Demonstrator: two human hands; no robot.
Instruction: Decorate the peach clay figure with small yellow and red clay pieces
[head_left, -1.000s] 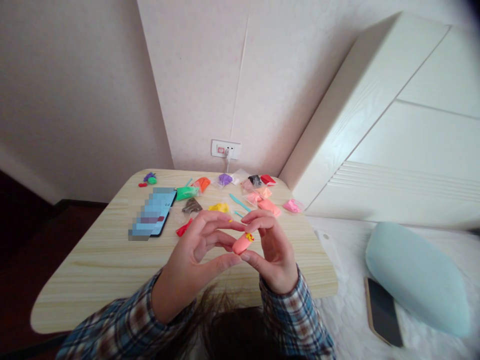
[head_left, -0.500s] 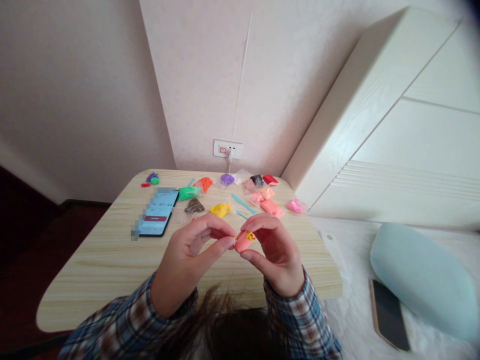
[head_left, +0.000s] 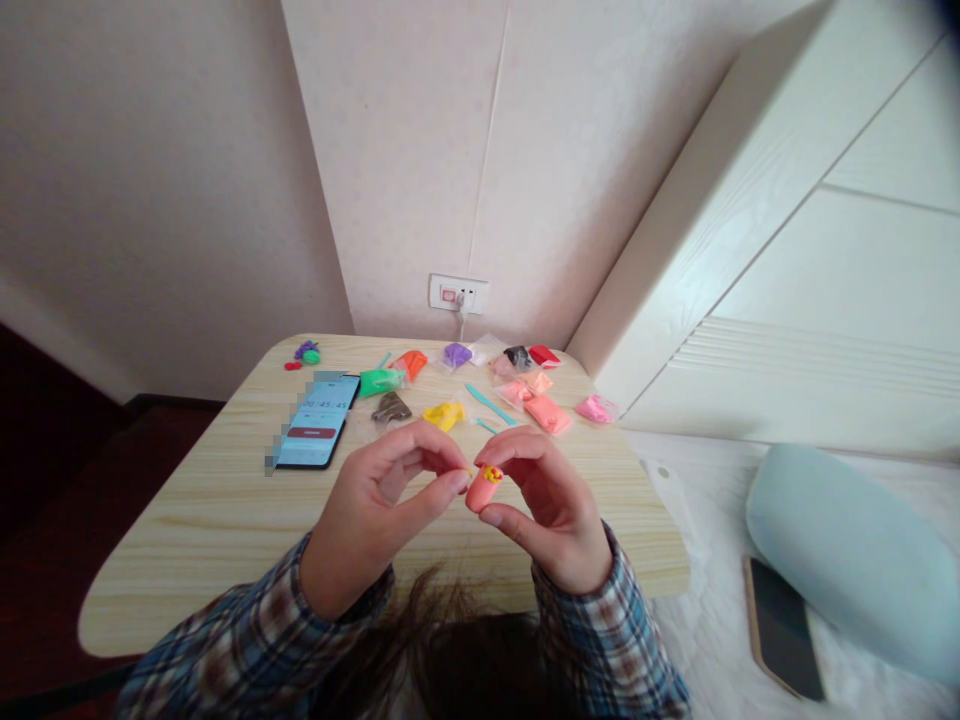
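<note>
Between the thumb and fingers of my right hand (head_left: 551, 495) is a small coral-pink piece of modelling clay (head_left: 481, 493), rounded at its lower end, with yellow and red bits on its upper end. My left hand (head_left: 397, 500) is closed in a pinch just left of it, with a tiny yellow bit of clay (head_left: 469, 473) at the fingertips. Beyond the hands lie a bag of yellow clay (head_left: 444, 415), a bag of coral clay (head_left: 547, 413) and a turquoise plastic modelling tool (head_left: 490, 403).
A phone (head_left: 319, 420) showing a timer lies on the table (head_left: 187, 520) at left. Small purple, green and red clay shapes (head_left: 309, 354) sit at the far left corner. Several clay bags, among them green clay (head_left: 381, 381), line the back. Right of the table are a dark phone (head_left: 784, 625) and a pale blue cushion (head_left: 847, 555).
The coral clay piece has tilted and shifted slightly left in my right hand. A small gap now shows between it and my left fingertips. The view has moved a little.
</note>
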